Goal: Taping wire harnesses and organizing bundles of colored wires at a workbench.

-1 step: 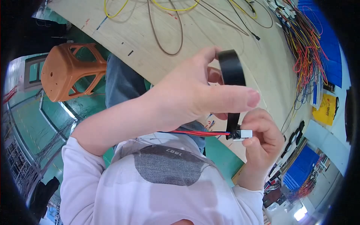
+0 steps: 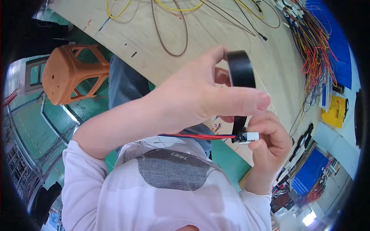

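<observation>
A roll of black tape [image 2: 242, 69] is gripped in my left hand [image 2: 204, 90], its fingers round the inside and the thumb laid over the outer side. From the roll a strip of tape [image 2: 239, 124] runs down to a white plug connector [image 2: 252, 136]. My right hand [image 2: 273, 138] pinches this connector between thumb and fingers. Black tape is wrapped where the wires enter it. Red and dark blue wires [image 2: 200, 136] stretch leftward from the connector, passing under my left forearm in front of my shirt.
The wooden table [image 2: 135, 32] has brown and yellow cables [image 2: 187, 34] across its far part. A thick bundle of coloured wires [image 2: 314, 57] lies at the right, by a blue sheet and a yellow bag [image 2: 334, 111]. An orange stool [image 2: 61, 77] stands at the left.
My left hand and the tape roll have shifted very slightly to the right. The right hand and the connector stay nearly in place.
</observation>
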`<state>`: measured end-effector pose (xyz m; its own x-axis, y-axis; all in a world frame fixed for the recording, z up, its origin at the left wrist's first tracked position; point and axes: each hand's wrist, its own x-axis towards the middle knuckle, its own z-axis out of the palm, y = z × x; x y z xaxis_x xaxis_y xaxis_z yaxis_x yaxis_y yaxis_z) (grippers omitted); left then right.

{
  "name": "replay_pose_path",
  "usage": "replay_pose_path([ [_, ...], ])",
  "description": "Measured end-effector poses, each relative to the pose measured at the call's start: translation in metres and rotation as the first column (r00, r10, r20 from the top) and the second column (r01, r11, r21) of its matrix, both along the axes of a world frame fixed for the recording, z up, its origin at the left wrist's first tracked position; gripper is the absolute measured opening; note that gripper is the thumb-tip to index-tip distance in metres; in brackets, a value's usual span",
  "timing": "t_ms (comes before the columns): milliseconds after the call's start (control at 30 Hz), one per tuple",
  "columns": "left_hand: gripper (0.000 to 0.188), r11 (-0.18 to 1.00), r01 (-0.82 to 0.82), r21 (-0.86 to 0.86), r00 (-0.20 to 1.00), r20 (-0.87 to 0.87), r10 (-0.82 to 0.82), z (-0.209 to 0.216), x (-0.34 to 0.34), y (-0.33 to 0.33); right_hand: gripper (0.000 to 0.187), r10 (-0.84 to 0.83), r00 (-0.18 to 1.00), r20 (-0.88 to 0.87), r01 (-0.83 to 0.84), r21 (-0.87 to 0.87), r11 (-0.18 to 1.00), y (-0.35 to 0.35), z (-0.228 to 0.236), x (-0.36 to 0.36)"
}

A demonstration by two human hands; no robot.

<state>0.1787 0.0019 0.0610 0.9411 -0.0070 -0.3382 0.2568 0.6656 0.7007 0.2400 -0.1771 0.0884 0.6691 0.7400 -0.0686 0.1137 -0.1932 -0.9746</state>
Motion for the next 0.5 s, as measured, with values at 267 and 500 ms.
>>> replay_pose_path([
  [267, 0.047, 0.994, 0.109, -0.006, 0.992, -0.058, -0.109, 0.003, 0.004, 0.003, 0.018, 0.023, 1.000, 0.001, -0.023, -0.015, 1.000, 0.001, 0.000, -0.002],
  [500, 0.077, 0.902, -0.028, 0.431, 0.962, 0.256, -0.093, 0.010, -0.007, 0.005, 0.014, -0.232, 0.928, -0.292, 0.198, -0.139, 0.970, 0.006, -0.001, -0.006],
])
